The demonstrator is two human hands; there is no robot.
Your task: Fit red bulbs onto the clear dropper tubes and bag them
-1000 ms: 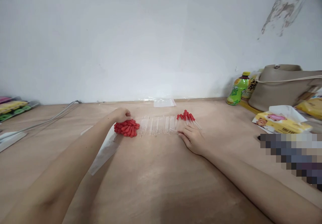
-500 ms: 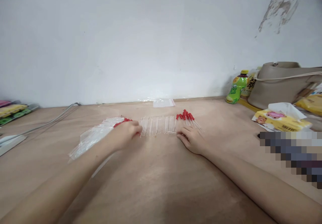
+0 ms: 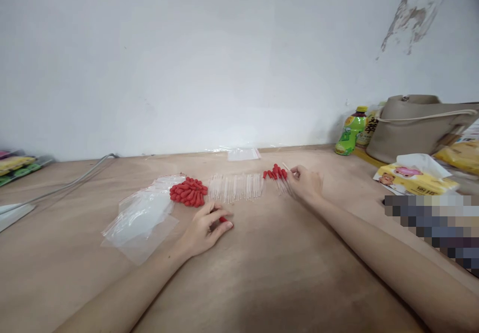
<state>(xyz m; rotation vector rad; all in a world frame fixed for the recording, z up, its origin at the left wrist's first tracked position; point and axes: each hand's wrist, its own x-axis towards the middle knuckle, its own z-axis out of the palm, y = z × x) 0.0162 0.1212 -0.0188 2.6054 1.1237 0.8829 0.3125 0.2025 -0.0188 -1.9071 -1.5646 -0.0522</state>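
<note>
Red bulb (image 3: 223, 219): pinched, it seems, between the left hand's (image 3: 205, 228) thumb and fingers, which partly cover it.
Pale tube (image 3: 286, 166): its end sticks out from the right hand (image 3: 305, 183), whose thumb and forefinger pinch it beside the capped tubes; its other end is hidden.
Bulb pile (image 3: 187, 193): just beyond the left hand, at the left end of the tube row.
Tube row (image 3: 235, 188): clear thin tubes lying side by side, between pile and capped tubes.
Capped tubes (image 3: 276, 172): a small fan, red ends toward the wall (image 3: 209, 64).
Step in hand: likely handling single pieces, one per hand, hands well apart.
Next move calls for: probably a light, steady pinch, as the tube looks slender.
Clear bags (image 3: 140, 223): overlapping, left of the pile.
Farther right: green bottle (image 3: 350, 133), tissue pack (image 3: 415, 177), beige handbag (image 3: 404, 128).
</note>
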